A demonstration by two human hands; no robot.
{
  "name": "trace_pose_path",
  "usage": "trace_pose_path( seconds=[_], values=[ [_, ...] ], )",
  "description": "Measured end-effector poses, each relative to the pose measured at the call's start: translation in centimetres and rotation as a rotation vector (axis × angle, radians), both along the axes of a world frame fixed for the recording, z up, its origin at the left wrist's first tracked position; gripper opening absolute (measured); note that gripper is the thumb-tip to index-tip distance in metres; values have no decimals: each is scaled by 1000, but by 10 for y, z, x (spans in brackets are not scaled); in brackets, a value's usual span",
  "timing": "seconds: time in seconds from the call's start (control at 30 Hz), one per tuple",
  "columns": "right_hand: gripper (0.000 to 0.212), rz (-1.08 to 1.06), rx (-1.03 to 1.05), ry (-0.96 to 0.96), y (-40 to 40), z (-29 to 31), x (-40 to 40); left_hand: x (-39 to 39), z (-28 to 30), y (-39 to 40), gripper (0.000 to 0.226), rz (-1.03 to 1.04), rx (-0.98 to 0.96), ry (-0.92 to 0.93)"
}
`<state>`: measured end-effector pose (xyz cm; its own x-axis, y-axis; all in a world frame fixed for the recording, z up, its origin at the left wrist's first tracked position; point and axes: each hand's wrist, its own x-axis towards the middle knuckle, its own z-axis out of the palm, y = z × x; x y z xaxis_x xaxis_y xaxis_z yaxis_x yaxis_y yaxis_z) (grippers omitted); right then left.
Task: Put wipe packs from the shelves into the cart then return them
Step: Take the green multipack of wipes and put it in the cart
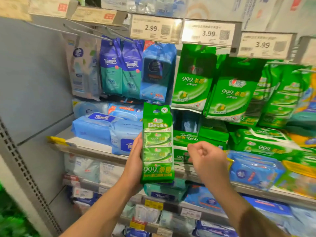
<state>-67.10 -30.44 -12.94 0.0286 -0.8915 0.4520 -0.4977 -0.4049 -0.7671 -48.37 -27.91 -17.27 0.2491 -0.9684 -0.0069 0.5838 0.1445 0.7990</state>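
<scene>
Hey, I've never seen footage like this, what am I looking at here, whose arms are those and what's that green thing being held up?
There is no machine here. The single picture comes from a camera worn on a person's head, looking forward and down, so the two bare arms are the wearer's own. They stand before grey metal store shelves stocked with blue and green wipe packs; white price tags hang above. The left hand grips a tall green plastic multipack of wipes, held upright in front of the shelves. The right hand is beside it with fingers curled, holding nothing. No cart is visible.
</scene>
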Motion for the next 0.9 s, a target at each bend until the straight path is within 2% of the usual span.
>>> trace_pose_path(
  seconds=[0.07, 0.17, 0.3, 0.37, 0.47, 0.5, 0.6, 0.7, 0.83, 0.9],
  values=[
    [30, -111, 74, -132, -16, 11, -15, -2, -11, -5, 46, -11, -10, -13],
    [17, -359, 102, -251, -37, 25, -33, -8, -11, -7, 52, -71, -20, -18],
    [45, -519, 325, -254, -74, 36, -50, -21, -2, -6, 70, -134, -33, -5],
    [53, -431, 507, -254, -86, 42, -51, -27, 0, -8, 62, -137, -43, -2],
    [43, -287, 661, -277, -96, 48, -54, -34, 5, -9, 46, -158, -49, 3],
    [43, -267, 695, -282, -98, 49, -56, -35, 8, -9, 44, -162, -46, 1],
    [22, -210, 827, -349, -99, 52, -58, -39, 12, -10, 44, -172, -42, 2],
    [14, -142, 899, -367, -90, 58, -61, -42, 11, -10, 40, -194, -23, 6],
    [30, 21, 1020, -333, -76, 54, -77, -38, 3, -13, 43, -217, -20, -3],
    [52, 127, 1091, -319, -70, 46, -88, -37, 2, -13, 43, -210, -29, -20]
  ],
)
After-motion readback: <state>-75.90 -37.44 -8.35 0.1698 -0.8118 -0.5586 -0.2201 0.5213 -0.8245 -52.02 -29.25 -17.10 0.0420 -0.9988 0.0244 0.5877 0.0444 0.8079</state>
